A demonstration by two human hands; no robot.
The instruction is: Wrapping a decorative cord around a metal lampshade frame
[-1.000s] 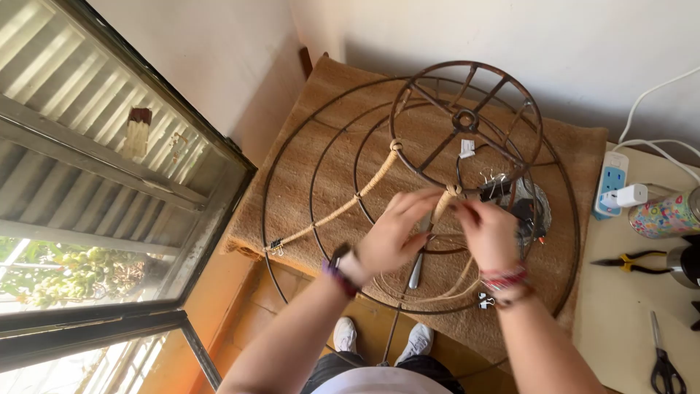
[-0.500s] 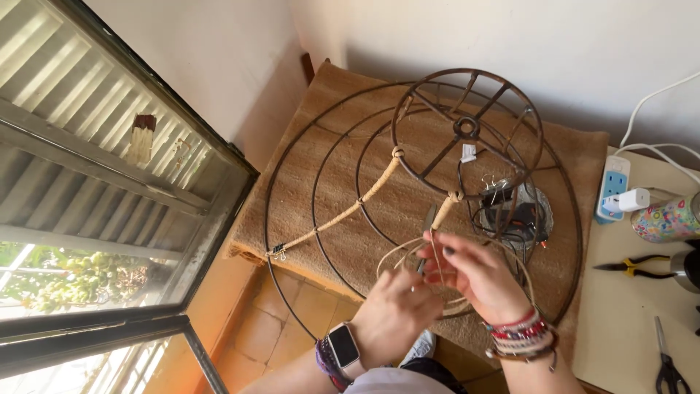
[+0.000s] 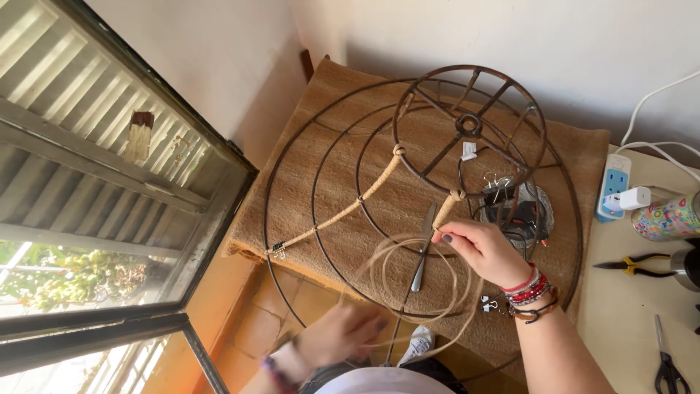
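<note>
The right hand (image 3: 485,252) is pinching pale twine (image 3: 408,281) against a partly wrapped spoke (image 3: 445,210) of the rusty wire frame (image 3: 467,128), which is lying on a woven mat (image 3: 343,182). The spoke's long axis is running up and away from that grip toward the hub. The left hand (image 3: 343,332), blurred, is sitting lower, nearer the body, beside the loose twine loops; its grip cannot be made out.

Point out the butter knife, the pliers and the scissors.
butter knife (image 3: 421,257): head view, middle of the handle on the woven mat.
pliers (image 3: 636,263): head view, the yellow and black handles.
scissors (image 3: 665,365): head view, near the pivot above the black handles.
</note>
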